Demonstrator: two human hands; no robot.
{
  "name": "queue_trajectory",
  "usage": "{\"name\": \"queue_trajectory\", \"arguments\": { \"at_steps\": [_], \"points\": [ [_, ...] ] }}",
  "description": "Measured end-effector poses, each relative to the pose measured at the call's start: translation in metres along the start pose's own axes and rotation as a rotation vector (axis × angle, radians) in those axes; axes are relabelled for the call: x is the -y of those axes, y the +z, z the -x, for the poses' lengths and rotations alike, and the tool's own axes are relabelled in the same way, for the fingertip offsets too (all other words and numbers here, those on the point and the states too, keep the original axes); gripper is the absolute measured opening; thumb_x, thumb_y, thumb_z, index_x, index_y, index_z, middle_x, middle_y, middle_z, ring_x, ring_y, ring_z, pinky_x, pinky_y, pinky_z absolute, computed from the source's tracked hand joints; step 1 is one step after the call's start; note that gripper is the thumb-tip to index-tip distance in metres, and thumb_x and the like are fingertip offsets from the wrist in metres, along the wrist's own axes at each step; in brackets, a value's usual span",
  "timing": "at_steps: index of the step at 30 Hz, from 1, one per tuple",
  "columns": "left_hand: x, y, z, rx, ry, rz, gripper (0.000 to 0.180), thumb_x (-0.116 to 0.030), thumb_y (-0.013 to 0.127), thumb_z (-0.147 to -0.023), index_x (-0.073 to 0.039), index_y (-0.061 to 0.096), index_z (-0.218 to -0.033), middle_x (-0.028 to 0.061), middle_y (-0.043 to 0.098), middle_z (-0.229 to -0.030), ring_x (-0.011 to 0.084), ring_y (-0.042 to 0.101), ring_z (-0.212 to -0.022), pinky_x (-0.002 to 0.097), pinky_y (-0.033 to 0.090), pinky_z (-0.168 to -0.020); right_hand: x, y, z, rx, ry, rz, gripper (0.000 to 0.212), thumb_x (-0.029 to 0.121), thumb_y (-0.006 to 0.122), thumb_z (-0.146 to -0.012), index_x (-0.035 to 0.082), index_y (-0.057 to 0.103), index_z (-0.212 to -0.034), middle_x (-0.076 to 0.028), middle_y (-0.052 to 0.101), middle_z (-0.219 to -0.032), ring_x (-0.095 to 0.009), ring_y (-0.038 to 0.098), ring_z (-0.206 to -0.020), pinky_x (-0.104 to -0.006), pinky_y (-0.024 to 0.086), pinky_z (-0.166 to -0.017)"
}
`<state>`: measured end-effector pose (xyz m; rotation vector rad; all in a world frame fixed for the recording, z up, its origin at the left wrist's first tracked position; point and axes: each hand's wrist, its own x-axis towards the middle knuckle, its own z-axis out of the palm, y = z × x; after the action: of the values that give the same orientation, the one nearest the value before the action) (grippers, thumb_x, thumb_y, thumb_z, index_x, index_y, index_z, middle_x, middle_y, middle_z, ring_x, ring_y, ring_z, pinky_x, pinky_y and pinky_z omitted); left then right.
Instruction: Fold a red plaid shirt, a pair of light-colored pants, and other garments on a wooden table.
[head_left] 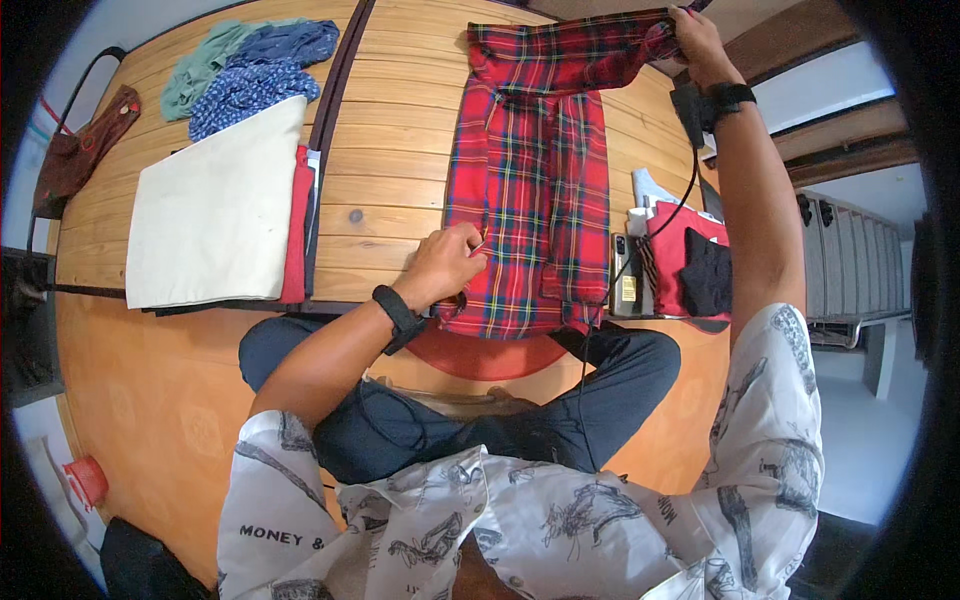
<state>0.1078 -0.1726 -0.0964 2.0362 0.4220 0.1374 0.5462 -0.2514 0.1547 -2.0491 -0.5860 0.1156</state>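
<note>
A red plaid shirt point(520, 190) lies on the wooden table in front of me, its body narrowed into a long strip with one side doubled over. Its sleeve point(560, 55) stretches out to the right across the far end. At the sleeve's cuff, my right hand point(698, 42) is closed on the cloth with the arm reached far forward. My left hand point(447, 266) is closed at the shirt's left edge, near the end closest to me, fingers pinching the fabric. Both wrists wear black bands.
Left of the shirt lies a stack of folded clothes, cream cloth point(215, 210) on top. Behind it sit crumpled blue and green garments point(255, 80). A brown bag point(85, 150) is at the far left. Right are a phone point(625, 275), red and black clothes point(690, 255) and a cable point(675, 205).
</note>
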Motion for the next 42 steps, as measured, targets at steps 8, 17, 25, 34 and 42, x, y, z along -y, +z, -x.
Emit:
{"name": "queue_trajectory", "arguments": {
  "at_steps": [8, 17, 25, 34, 42],
  "points": [
    [0.009, -0.003, 0.001, 0.216, -0.255, 0.284, 0.042, -0.021, 0.071, -0.092, 0.003, 0.058, -0.124, 0.0083, 0.066, -0.085, 0.0145, 0.065, -0.076, 0.0309, 0.056, -0.059, 0.042, 0.055, 0.078, -0.096, -0.363, 0.418, 0.031, 0.027, 0.056, -0.1, 0.0, 0.068, -0.109, -0.017, 0.069, -0.085, -0.023, 0.066, -0.075, -0.0391, 0.053, -0.067],
    [0.026, -0.004, 0.004, 0.274, -0.242, 0.44, 0.072, -0.023, 0.067, -0.094, 0.001, 0.032, -0.152, 0.0125, 0.068, -0.094, 0.015, 0.066, -0.072, 0.029, 0.058, -0.06, 0.028, 0.069, 0.094, 0.077, -0.816, 0.679, 0.031, 0.034, 0.057, -0.1, 0.005, 0.066, -0.103, -0.025, 0.067, -0.092, -0.046, 0.065, -0.09, -0.0504, 0.052, -0.076],
    [0.031, -0.005, -0.001, 0.325, -0.249, 0.5, 0.071, -0.022, 0.061, -0.1, -0.001, 0.024, -0.156, 0.0088, 0.062, -0.096, 0.0135, 0.064, -0.076, 0.028, 0.059, -0.062, 0.034, 0.063, 0.122, 0.117, -1.122, 0.834, 0.023, 0.023, 0.062, -0.097, 0.008, 0.065, -0.115, -0.017, 0.07, -0.099, -0.034, 0.07, -0.091, -0.0403, 0.057, -0.074],
    [0.017, -0.018, -0.012, 0.272, -0.466, 0.867, 0.07, -0.052, 0.043, -0.104, -0.002, 0.031, -0.152, 0.0256, 0.057, -0.129, 0.0295, 0.065, -0.103, 0.0383, 0.059, -0.08, -0.039, 0.147, 0.249, 0.647, -1.053, 0.835, 0.015, 0.017, 0.062, -0.089, 0.009, 0.061, -0.102, -0.01, 0.061, -0.089, -0.03, 0.068, -0.073, -0.042, 0.055, -0.055],
    [0.024, -0.022, -0.013, 0.264, -0.441, 0.964, 0.072, -0.054, 0.04, -0.104, -0.002, 0.031, -0.152, 0.0276, 0.05, -0.138, 0.035, 0.06, -0.117, 0.0422, 0.055, -0.091, -0.064, 0.185, 0.288, 0.758, -0.782, 0.686, 0.02, 0.02, 0.064, -0.09, 0.008, 0.064, -0.106, -0.012, 0.063, -0.091, -0.035, 0.067, -0.077, -0.0465, 0.056, -0.064]
  ]
}}
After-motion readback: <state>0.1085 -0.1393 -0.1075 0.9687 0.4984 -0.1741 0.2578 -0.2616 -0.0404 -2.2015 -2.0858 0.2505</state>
